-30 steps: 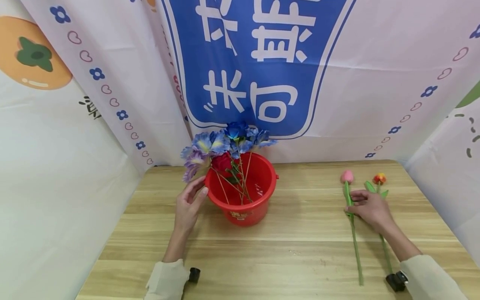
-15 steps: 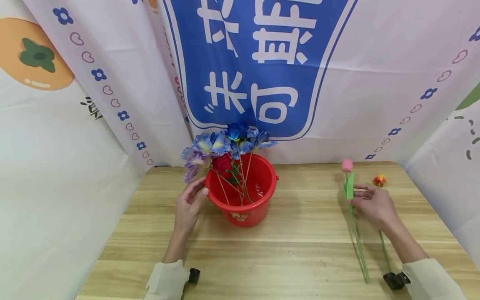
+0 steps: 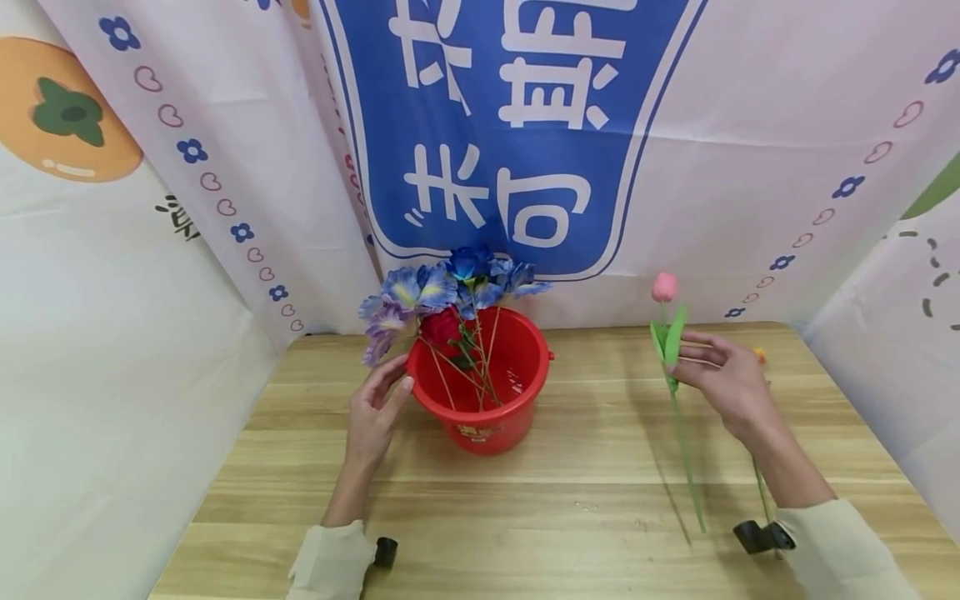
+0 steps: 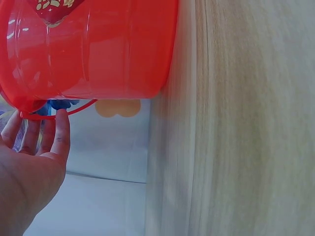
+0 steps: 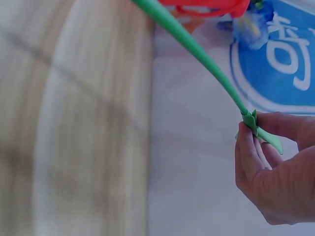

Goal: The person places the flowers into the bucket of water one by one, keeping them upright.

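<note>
A red plastic bucket (image 3: 495,432) stands upright on the table, with artificial blue, purple and red flowers (image 3: 420,287) leaning in it. My left hand (image 3: 375,412) holds the bucket's left rim; in the left wrist view its thumb and fingers meet the rim and thin red handle (image 4: 81,109). Over on the right, my right hand (image 3: 723,383) pinches a pink tulip (image 3: 664,287) where its green leaves join the stem. The tulip's stem (image 5: 197,51) slants down from the fingers, above its shadow on the wood.
An orange-red flower (image 3: 760,355) lies on the table, mostly hidden behind the right hand and forearm. Printed white cloth (image 3: 750,167) with a blue panel hangs behind the table and along both sides. A small black device sits at each wrist.
My right hand has lifted the pink tulip off the table and moved it left towards the bucket. The left hand and bucket stay in place.
</note>
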The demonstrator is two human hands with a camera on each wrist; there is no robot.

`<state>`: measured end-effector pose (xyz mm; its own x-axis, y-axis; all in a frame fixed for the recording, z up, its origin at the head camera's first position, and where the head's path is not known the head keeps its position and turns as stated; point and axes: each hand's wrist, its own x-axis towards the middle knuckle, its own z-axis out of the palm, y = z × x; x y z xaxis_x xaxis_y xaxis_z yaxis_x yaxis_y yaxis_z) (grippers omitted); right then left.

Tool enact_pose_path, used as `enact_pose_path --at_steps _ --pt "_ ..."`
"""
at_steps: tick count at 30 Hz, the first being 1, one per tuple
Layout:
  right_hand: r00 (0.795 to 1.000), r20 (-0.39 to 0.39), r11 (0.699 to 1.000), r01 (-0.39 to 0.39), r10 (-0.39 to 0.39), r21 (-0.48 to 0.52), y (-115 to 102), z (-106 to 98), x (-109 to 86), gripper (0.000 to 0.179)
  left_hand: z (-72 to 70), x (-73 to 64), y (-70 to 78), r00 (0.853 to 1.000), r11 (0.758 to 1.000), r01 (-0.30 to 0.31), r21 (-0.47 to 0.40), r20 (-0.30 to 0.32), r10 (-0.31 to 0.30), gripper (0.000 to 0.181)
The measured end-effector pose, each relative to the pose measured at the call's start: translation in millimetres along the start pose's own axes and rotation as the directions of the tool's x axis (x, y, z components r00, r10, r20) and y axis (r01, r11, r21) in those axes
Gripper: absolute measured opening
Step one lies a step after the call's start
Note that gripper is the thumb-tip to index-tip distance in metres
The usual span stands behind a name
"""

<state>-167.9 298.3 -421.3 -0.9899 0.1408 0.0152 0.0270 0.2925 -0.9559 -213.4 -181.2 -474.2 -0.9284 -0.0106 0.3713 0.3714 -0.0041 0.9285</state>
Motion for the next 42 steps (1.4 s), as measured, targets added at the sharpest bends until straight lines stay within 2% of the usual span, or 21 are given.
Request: enact_pose_path --at_steps 8,16,24,29,35,42 --pt "0.999 -0.014 0.994 0.046 -0.045 0.095 -30 24 0.7 0.066 -0.2 0.1 1.1 1.0 1.0 -0.005 0.004 -0.001 0.005 0.039" --pt "0.995 -0.017 0.987 0.096 -0.095 0.126 -55 47 8.2 0.063 0.3 0.5 -1.3 1.0 1.0 -0.02 -0.013 -0.011 0.02 0.038" --pt "0.995 -0.005 0.978 0.096 -0.097 0.184 -82 70 16.6 0.058 0.6 0.4 -1.5 1.0 1.0 -0.003 0.001 -0.007 0.003 0.039" --pt "0.992 -0.016 0.971 0.126 -0.125 0.204 -97 83 23.8 0.056 0.7 1.0 -1.1 1.0 1.0 -0.002 0.002 -0.011 0.002 0.04" --pt "0.983 -0.026 0.953 0.184 -0.183 0.239 -118 97 32.6 0.055 0.4 1.1 0.1 1.0 1.0 -0.001 -0.005 -0.008 0.001 0.039" --pt "0.963 -0.032 0.931 0.268 -0.269 0.249 -144 110 40.9 0.049 0.0 1.0 -0.2 1.0 1.0 -0.003 -0.003 -0.005 0.003 0.039"
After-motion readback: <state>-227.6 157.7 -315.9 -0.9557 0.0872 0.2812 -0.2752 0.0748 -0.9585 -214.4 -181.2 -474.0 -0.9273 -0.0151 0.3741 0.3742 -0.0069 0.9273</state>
